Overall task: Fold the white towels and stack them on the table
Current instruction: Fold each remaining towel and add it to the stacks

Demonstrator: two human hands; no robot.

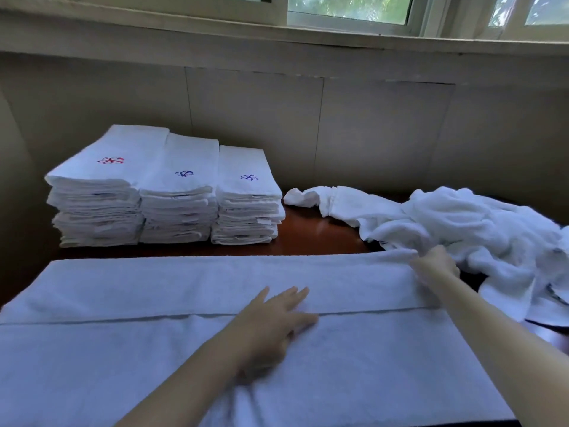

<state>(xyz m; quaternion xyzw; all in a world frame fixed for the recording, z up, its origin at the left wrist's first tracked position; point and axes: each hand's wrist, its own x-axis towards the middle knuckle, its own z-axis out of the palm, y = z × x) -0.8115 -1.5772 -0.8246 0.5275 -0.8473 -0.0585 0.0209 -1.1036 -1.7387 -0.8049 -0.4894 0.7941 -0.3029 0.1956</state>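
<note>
Head view, towel-folding. The white towel (154,365) being worked lies spread across the lower half of the frame, its long axis running left to right; a lengthwise fold edge crosses it at mid-height. The left hand (274,322) rests flat at centre frame, fingers straight, pressing on that fold edge and holding nothing. The right hand (438,263), at centre right, has its fingers curled over the towel's far right corner and appears to pinch it (the fingertips are partly hidden). It is therefore the hand nearer a short end, so a crosswise fold would probably carry that end leftward.

The stacks of folded towels (172,192), three side by side, stand at upper left. The heap of unfolded towels (477,229) lies at right, just beside the right hand. All rest on the dark red-brown table (311,232), backed by a panelled wall (369,124) beneath a window (348,7).
</note>
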